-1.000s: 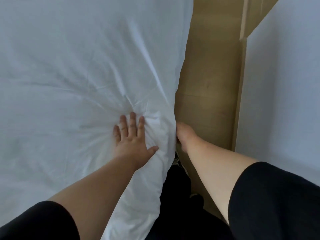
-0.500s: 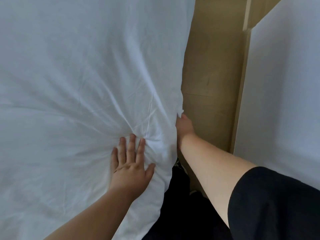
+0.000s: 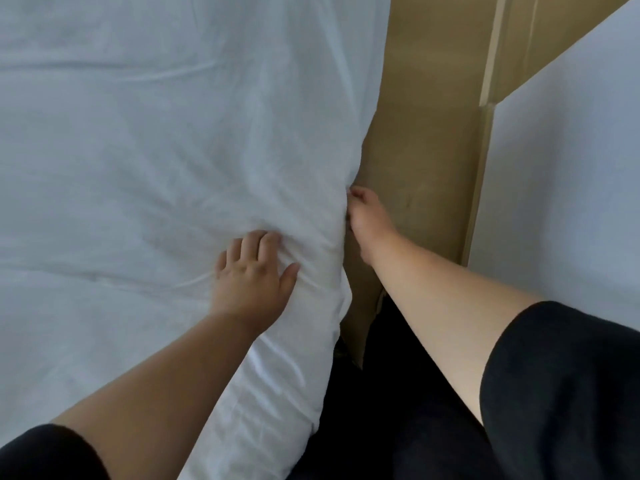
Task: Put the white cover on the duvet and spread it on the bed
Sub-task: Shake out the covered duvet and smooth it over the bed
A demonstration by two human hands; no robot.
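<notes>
The white covered duvet lies across the bed and fills the left and middle of the view, wrinkled near its right edge. My left hand rests on top of it close to that edge, fingers bent and digging into a bunch of fabric. My right hand is at the duvet's side edge, fingers curled round the hanging fabric, partly hidden by it.
A narrow strip of tan floor runs between the bed and a white wall on the right, with a tan skirting board along it. My dark trousers fill the gap below.
My right hand has slid further along the duvet's side edge, away from me. My left hand's fingers went from flat to bent, bunching the fabric.
</notes>
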